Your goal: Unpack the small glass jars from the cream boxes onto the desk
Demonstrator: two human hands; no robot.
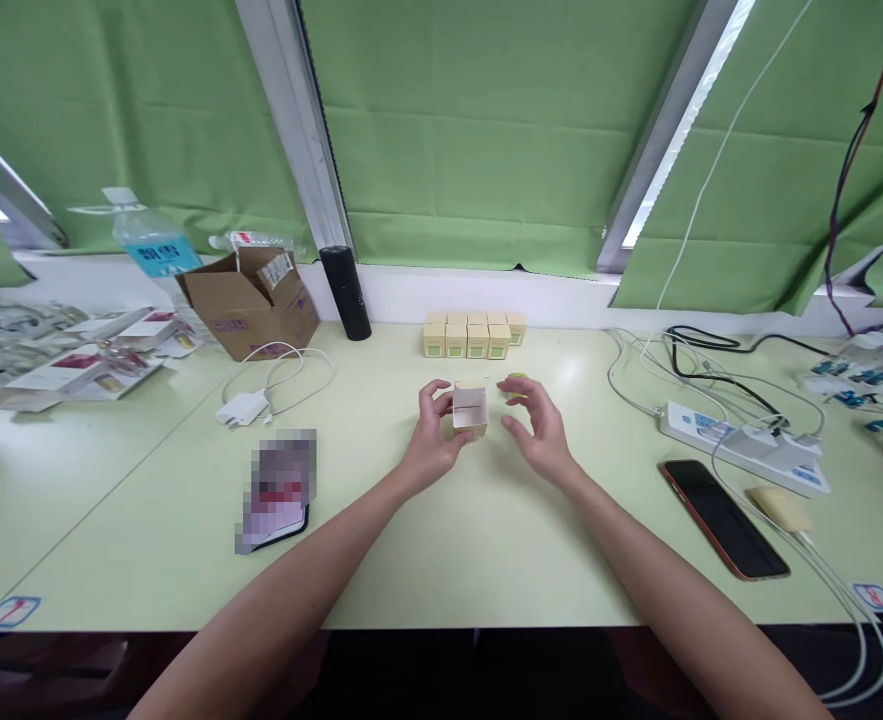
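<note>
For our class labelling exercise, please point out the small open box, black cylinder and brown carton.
Small open box (470, 411), head view: interior.
Black cylinder (346, 294), head view: side.
Brown carton (262, 322), head view: printed side.

The scene is bright and evenly lit, with daylight glowing through the green blinds (508, 120) and burning to white in narrow gaps beside the slanted window frames (291, 110). The pale counter (448, 570) carries a washed-out sheen at far left; shadows near the right hand's fingers (537, 395) are faint and soft-edged. Below the counter's front edge, everything sinks to near black. Wide-angle distortion tilts the frames outward and stretches both forearms (321, 570). Packages (73, 370) toward the left edge look smeared, labels on the little boxes (477, 338) are too soft to read, and coarse pixelation covers most of the left-side phone (280, 490).
</note>
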